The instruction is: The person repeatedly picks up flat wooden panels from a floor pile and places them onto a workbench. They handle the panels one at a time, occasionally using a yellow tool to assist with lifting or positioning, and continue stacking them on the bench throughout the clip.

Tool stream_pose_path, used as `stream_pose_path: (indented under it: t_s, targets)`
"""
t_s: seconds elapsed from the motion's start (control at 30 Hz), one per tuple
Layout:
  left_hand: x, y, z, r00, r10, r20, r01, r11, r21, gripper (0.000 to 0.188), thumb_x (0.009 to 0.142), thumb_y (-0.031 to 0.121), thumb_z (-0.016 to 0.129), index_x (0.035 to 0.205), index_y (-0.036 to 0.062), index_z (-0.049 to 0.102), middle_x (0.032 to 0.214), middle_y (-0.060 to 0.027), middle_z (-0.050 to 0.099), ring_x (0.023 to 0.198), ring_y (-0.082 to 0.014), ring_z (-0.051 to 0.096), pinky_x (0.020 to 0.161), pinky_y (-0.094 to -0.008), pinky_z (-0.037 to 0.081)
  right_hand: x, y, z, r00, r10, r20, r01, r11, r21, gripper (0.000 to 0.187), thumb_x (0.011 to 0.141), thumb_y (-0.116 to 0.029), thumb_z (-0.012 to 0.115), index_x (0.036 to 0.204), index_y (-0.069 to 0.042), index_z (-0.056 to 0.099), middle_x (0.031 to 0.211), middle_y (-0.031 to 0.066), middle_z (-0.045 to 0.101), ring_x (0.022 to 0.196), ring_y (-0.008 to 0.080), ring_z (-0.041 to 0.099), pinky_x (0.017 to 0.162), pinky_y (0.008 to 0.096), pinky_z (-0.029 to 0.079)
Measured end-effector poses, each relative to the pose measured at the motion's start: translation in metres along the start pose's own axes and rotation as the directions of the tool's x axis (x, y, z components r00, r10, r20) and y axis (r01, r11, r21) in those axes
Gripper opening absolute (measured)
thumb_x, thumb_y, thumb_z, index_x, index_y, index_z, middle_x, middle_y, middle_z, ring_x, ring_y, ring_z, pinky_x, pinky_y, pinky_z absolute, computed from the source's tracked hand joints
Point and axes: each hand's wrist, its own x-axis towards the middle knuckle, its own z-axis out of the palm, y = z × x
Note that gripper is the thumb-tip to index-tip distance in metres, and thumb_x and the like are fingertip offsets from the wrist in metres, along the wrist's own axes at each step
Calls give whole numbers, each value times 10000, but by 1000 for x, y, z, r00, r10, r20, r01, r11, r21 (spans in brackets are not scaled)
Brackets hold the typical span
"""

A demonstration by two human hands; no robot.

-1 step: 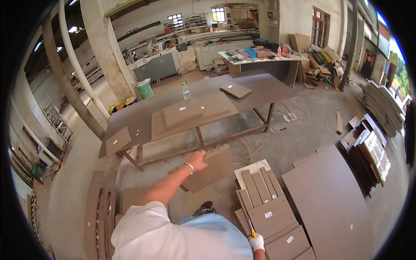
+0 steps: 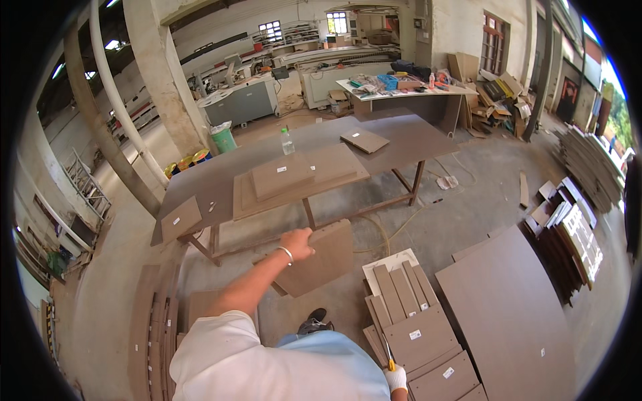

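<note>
The board is brown, flat and smooth-looking with straight sides, and it is in front of the table, with the bare left hand gripping its top edge. The right hand, in a white glove, has its fingers around a thin tool with a yellow handle. Beside it, brown boards in a pile have little white stickers, with print too small to read.

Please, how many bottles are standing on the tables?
2: one green-capped bottle on the long brown table, another bottle on the cluttered table behind it. More may be hidden there.
</note>
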Motion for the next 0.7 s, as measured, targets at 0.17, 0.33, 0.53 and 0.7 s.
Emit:
stream_pose_path:
  t_s: [0.17,0.33,0.53,0.7]
  targets:
    - [103,-79,-99,998,55,-22,-58,985,-162,540,720,302,816,1166,61,630,1047,-212,690,1021,-403,642,847,-486,503,74,14,71,999,12,39,-8,995,-96,356,892,-327,590,1014,-24,731,971,279,696,985,463,668,831,504,526]
    - [226,-174,-159,953,208,-219,-241,961,-136,525,719,245,824,1169,63,625,1025,-192,690,998,-406,636,834,-481,494,136,-158,80,958,203,201,-102,900,-423,452,760,-429,740,1010,-53,763,1007,260,709,1031,418,676,864,487,544]
    - [379,-273,-149,849,435,-300,-430,899,88,329,717,7,708,1007,88,575,987,-121,658,1027,-363,617,886,-477,465,175,-273,89,970,243,-21,-228,934,274,139,821,-103,641,905,-19,712,697,105,658,542,218,640,466,355,532]
    - [420,-364,-79,831,526,-182,-496,848,185,343,728,-49,638,1031,89,558,1118,-100,616,1169,-314,557,1104,-497,369,145,-282,103,912,407,-41,-370,863,345,157,821,-108,632,893,-15,738,702,128,695,607,236,690,578,363,561]
